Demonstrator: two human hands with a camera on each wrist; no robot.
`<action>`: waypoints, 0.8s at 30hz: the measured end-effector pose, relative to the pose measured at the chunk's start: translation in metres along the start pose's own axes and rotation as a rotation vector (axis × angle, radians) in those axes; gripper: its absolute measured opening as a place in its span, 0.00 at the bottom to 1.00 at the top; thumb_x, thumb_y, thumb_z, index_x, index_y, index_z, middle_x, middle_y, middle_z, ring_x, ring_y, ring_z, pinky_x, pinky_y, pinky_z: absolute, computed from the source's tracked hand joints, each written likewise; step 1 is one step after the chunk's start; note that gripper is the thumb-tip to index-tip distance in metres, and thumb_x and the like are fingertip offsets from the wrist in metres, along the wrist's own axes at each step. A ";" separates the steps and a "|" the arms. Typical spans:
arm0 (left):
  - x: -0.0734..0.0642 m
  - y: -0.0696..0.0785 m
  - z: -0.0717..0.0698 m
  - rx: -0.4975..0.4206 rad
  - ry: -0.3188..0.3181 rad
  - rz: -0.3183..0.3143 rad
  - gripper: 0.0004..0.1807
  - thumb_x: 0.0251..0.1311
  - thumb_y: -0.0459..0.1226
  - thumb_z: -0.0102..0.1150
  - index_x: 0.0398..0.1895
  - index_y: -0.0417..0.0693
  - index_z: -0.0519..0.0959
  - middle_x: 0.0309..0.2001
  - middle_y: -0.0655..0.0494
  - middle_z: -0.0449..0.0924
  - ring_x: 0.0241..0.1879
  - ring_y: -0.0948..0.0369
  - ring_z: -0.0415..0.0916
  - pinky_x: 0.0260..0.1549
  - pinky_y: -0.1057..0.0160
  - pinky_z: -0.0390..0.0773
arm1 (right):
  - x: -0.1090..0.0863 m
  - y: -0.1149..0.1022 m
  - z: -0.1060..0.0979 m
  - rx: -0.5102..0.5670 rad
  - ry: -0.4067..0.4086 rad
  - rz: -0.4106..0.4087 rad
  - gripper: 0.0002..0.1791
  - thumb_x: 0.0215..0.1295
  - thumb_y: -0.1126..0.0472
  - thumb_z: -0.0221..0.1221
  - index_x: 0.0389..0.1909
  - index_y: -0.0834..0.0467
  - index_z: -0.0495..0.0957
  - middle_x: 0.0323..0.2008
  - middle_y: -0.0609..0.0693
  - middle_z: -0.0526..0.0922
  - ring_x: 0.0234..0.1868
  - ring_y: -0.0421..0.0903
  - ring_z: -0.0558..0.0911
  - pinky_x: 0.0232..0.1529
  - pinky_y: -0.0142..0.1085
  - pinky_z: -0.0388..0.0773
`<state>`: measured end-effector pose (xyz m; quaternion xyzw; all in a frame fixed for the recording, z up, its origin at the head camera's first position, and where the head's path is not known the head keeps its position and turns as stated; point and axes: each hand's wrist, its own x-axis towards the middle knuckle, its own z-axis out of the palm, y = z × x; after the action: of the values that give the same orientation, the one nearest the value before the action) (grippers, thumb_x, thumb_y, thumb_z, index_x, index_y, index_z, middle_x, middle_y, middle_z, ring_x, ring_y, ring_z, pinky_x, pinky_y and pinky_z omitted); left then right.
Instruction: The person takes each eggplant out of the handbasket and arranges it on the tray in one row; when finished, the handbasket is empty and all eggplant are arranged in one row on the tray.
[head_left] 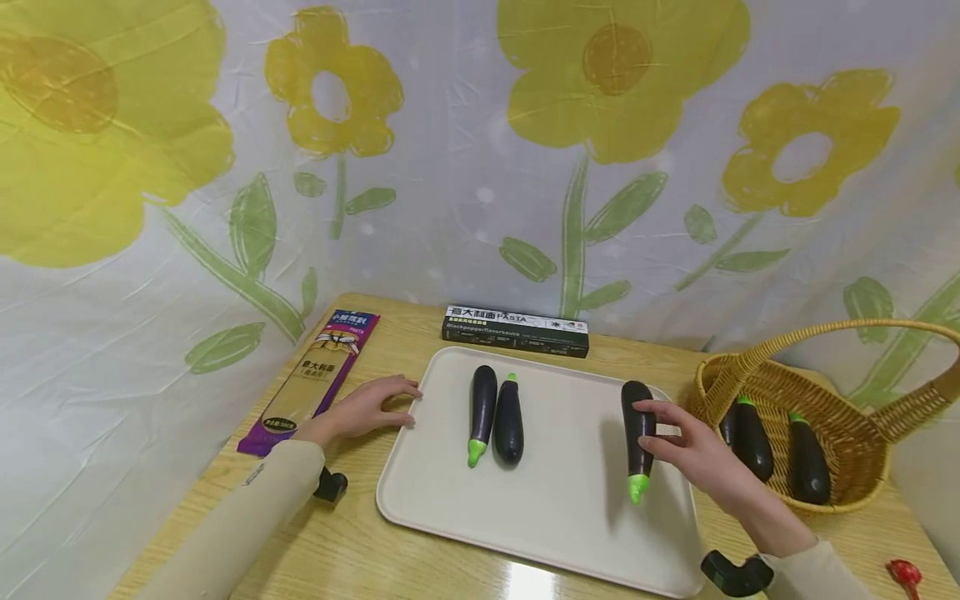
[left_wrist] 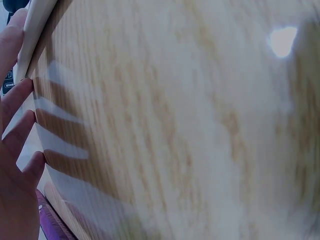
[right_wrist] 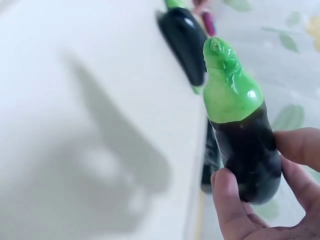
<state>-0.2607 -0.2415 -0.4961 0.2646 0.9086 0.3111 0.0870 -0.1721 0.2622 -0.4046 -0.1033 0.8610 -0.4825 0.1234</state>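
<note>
My right hand point(head_left: 701, 457) grips an eggplant point(head_left: 636, 429) between thumb and fingers over the right part of a cream tray point(head_left: 562, 508). Its green stem end points toward me, and its shadow on the tray shows it is lifted. In the right wrist view the same eggplant point(right_wrist: 245, 140) fills the grasp. Two more eggplants lie side by side on the tray's left half, one point(head_left: 483, 408) with its stem end near me, the other point(head_left: 509, 421) turned the opposite way. My left hand point(head_left: 367, 410) rests at the tray's left edge, fingers loosely spread and holding nothing.
A wicker basket point(head_left: 862, 492) with several eggplants stands to the right of the tray. Behind the tray is a black pasta box point(head_left: 515, 333); a purple pasta packet point(head_left: 318, 375) lies at the left. A small red object point(head_left: 905, 572) lies at the near right.
</note>
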 end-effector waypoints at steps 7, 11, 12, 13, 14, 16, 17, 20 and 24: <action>0.001 -0.003 0.001 0.002 0.003 0.010 0.26 0.61 0.51 0.64 0.60 0.52 0.77 0.67 0.46 0.69 0.71 0.42 0.55 0.68 0.38 0.54 | 0.028 0.009 0.040 0.062 -0.066 0.013 0.27 0.67 0.62 0.61 0.65 0.58 0.68 0.59 0.66 0.66 0.54 0.60 0.79 0.49 0.44 0.78; 0.001 -0.004 0.001 0.005 0.002 0.008 0.26 0.61 0.50 0.64 0.60 0.51 0.77 0.67 0.45 0.69 0.71 0.42 0.55 0.68 0.39 0.54 | 0.043 0.008 0.059 0.050 -0.077 0.032 0.26 0.66 0.63 0.61 0.64 0.57 0.70 0.62 0.66 0.66 0.54 0.59 0.79 0.49 0.45 0.78; 0.001 -0.004 0.001 0.005 0.000 0.007 0.26 0.61 0.50 0.64 0.60 0.51 0.77 0.67 0.45 0.69 0.71 0.42 0.55 0.68 0.39 0.54 | 0.046 0.007 0.063 0.046 -0.080 0.034 0.26 0.66 0.63 0.61 0.64 0.57 0.70 0.63 0.66 0.66 0.54 0.59 0.79 0.49 0.45 0.77; 0.001 -0.004 0.002 0.007 0.000 0.006 0.26 0.61 0.50 0.64 0.60 0.51 0.77 0.67 0.45 0.69 0.71 0.42 0.55 0.68 0.39 0.54 | 0.050 0.007 0.066 0.038 -0.081 0.033 0.26 0.66 0.63 0.61 0.64 0.57 0.70 0.64 0.65 0.66 0.54 0.58 0.79 0.49 0.45 0.77; 0.001 -0.004 0.002 0.007 -0.001 0.006 0.26 0.61 0.50 0.64 0.60 0.50 0.77 0.67 0.45 0.69 0.71 0.42 0.55 0.68 0.39 0.54 | 0.054 0.006 0.070 0.035 -0.085 0.030 0.26 0.65 0.63 0.61 0.64 0.57 0.70 0.64 0.65 0.66 0.53 0.57 0.80 0.49 0.44 0.77; 0.001 -0.004 0.002 0.008 -0.002 0.008 0.26 0.61 0.50 0.64 0.60 0.50 0.77 0.67 0.45 0.69 0.71 0.42 0.55 0.68 0.39 0.54 | 0.060 0.005 0.076 0.024 -0.086 0.026 0.25 0.65 0.64 0.61 0.64 0.57 0.71 0.65 0.65 0.66 0.52 0.56 0.80 0.48 0.44 0.77; 0.001 -0.004 0.002 0.008 -0.002 0.011 0.26 0.61 0.50 0.64 0.60 0.50 0.77 0.67 0.45 0.69 0.71 0.42 0.55 0.68 0.39 0.54 | 0.064 0.005 0.079 0.019 -0.082 0.024 0.25 0.65 0.64 0.61 0.63 0.57 0.71 0.65 0.65 0.67 0.51 0.55 0.80 0.47 0.43 0.77; 0.001 -0.003 0.002 0.007 0.001 0.015 0.26 0.61 0.50 0.64 0.60 0.50 0.77 0.67 0.44 0.69 0.71 0.41 0.56 0.68 0.39 0.54 | 0.074 0.004 0.087 -0.005 -0.067 0.023 0.25 0.65 0.65 0.61 0.63 0.56 0.72 0.63 0.63 0.69 0.47 0.52 0.81 0.44 0.40 0.77; 0.002 -0.003 0.002 0.010 0.006 0.015 0.26 0.61 0.50 0.64 0.60 0.50 0.77 0.66 0.44 0.69 0.71 0.41 0.56 0.68 0.39 0.54 | 0.084 0.002 0.093 -0.042 -0.055 0.003 0.25 0.64 0.66 0.61 0.62 0.55 0.73 0.60 0.61 0.73 0.41 0.47 0.81 0.40 0.36 0.76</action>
<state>-0.2628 -0.2418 -0.4992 0.2711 0.9084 0.3081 0.0805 -0.2229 0.1631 -0.4626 -0.1177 0.8673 -0.4613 0.1456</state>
